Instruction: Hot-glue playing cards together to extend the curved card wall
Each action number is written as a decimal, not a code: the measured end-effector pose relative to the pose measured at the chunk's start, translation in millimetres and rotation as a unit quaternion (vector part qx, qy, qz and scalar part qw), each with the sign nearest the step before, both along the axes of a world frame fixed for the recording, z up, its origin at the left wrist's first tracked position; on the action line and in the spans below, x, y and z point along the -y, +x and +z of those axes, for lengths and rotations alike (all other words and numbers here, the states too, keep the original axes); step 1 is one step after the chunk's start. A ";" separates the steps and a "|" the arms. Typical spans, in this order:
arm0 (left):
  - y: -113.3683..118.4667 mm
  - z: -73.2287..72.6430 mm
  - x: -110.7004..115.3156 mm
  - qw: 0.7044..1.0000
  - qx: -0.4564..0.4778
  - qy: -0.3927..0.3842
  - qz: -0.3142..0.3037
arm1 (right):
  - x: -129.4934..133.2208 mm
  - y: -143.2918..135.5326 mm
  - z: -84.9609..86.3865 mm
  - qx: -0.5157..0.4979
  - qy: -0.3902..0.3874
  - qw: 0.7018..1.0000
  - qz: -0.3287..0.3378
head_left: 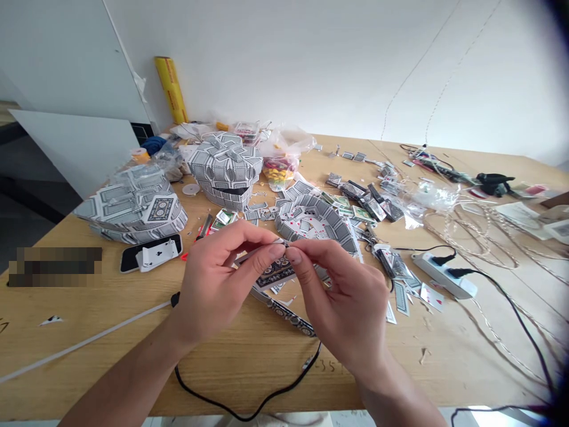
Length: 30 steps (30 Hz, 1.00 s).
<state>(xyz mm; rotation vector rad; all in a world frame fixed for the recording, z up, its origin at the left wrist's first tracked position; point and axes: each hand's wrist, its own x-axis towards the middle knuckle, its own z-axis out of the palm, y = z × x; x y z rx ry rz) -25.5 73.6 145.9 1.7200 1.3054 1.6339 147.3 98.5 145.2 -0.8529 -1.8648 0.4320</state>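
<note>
My left hand (222,279) and my right hand (344,296) meet in the middle, thumbs and forefingers pinched tip to tip. Between them is the upper edge of a dark-patterned playing card (272,274), its small pale tip partly hidden by the fingers. Below the hands lies a narrow curved strip (291,317) of folded cards with a dark round pattern. Just behind my right hand stands an open box (340,222) built of folded grey-backed cards, with red-marked card faces lining its floor.
Two lidded card-built boxes, one low (133,204) and one taller (224,166), stand at left. A phone (130,256) carries loose cards (156,255). Card packs (371,201), a power strip (447,276) and coiled rope (471,231) lie right. A black cable (249,418) loops in front.
</note>
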 end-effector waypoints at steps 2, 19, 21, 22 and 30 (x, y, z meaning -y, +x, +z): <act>0.1 -0.8 0.1 1.000 0.008 0.001 -0.003 | 0.3 -0.5 -0.4 -0.001 0.000 1.000 -0.002; -3.6 0.3 1.7 1.000 -0.021 -0.018 -0.001 | 0.6 0.0 0.8 0.007 -0.045 0.998 0.048; -3.6 0.0 0.9 1.000 -0.023 -0.021 -0.001 | 0.4 0.4 1.8 0.022 -0.056 0.997 0.058; -3.6 -0.2 0.5 0.999 -0.022 -0.022 -0.001 | 0.1 0.7 2.3 0.032 -0.060 0.996 0.063; -5.5 0.0 0.2 0.997 -0.008 -0.055 -0.059 | -5.0 0.5 -0.2 0.013 -0.037 0.994 0.097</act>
